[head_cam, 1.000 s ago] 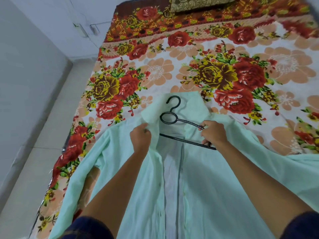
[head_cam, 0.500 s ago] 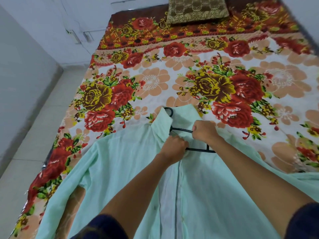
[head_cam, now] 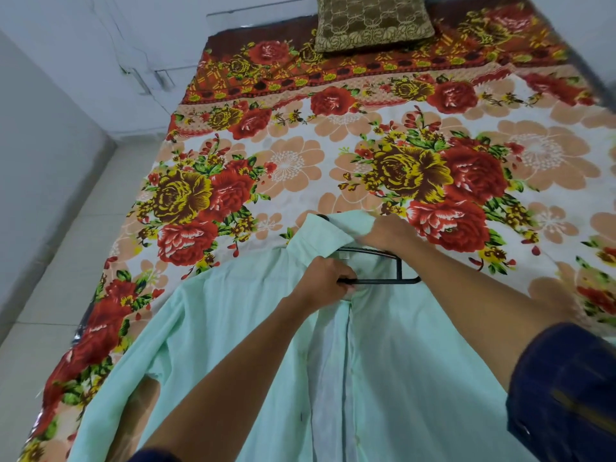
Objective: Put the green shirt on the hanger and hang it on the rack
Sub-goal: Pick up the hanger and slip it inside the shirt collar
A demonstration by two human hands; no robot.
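A pale green shirt (head_cam: 233, 328) lies front-up and unbuttoned on the bed, collar pointing away from me. A black wire hanger (head_cam: 396, 278) lies inside its neck opening; only the right end and lower bar show, and the tip of its hook peeks out above the collar. My left hand (head_cam: 323, 278) grips the hanger's lower bar together with the shirt's left front edge. My right hand (head_cam: 386, 233) holds the collar near the hanger's neck, its fingers hidden under the cloth. No rack is in view.
The bed carries a floral sheet (head_cam: 433, 155) of red, yellow and peach flowers. A brown patterned cushion (head_cam: 373, 21) sits at the head. Pale floor tiles (head_cam: 66, 261) and a white wall run along the bed's left side.
The left shirt shoulder and collar have been drawn over the hanger, covering its hook and left arm. My left hand moved right onto the lower bar; my right hand moved up to the collar.
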